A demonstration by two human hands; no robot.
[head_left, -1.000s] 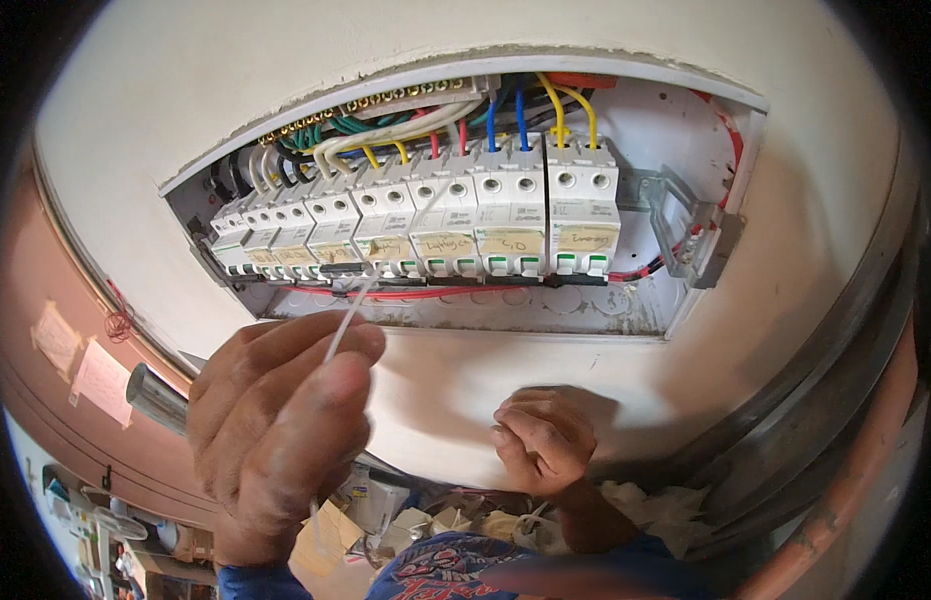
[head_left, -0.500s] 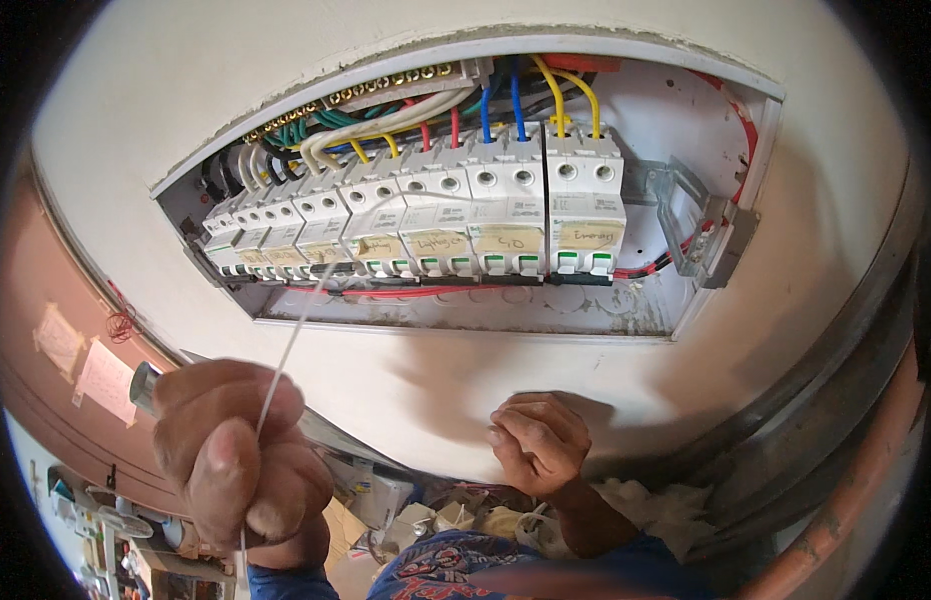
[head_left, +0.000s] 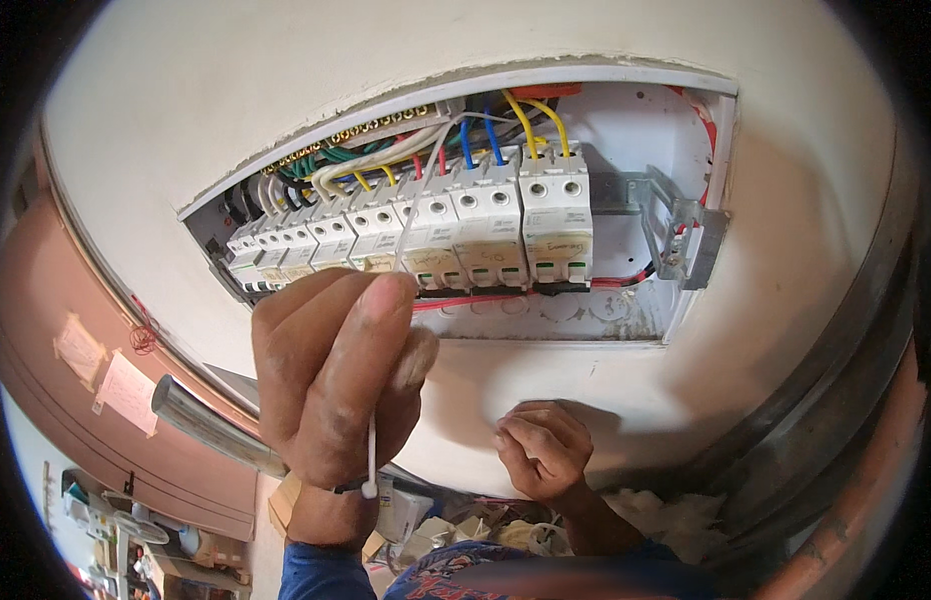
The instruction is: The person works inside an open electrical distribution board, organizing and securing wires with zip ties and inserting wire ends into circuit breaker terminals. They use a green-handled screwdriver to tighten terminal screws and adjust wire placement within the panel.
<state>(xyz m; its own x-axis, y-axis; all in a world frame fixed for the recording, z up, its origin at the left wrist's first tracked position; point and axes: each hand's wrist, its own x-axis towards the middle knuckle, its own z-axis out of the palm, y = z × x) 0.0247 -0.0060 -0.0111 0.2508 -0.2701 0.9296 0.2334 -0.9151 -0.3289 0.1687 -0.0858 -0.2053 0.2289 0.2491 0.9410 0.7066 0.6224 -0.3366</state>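
My left hand (head_left: pixel 341 365) is closed in a pinch around a thin white cable tie (head_left: pixel 372 462). The tie's small square head hangs below the fingers near the wrist. Above them, its strap runs up in front of the row of white circuit breakers (head_left: pixel 491 225), toward the wires along their top edge. My right hand (head_left: pixel 546 450), fingers curled in, is at the wall below the box; whatever may be inside it is hidden. Yellow wires (head_left: pixel 534 118), blue wires and red wires enter the breakers from above.
The breakers sit in a recessed metal box (head_left: pixel 626 330) in a cream wall. A clear bracket (head_left: pixel 671 230) stands at its right end. A metal tube (head_left: pixel 211 420) is left of my left wrist. Clutter lies below, and an orange pipe (head_left: pixel 856 490) curves along the lower right.
My left hand has moved up and right, closer to the breakers, with the cable tie. The tie's strap now reaches the upper wires. My right hand stays by the wall; the view has shifted slightly.
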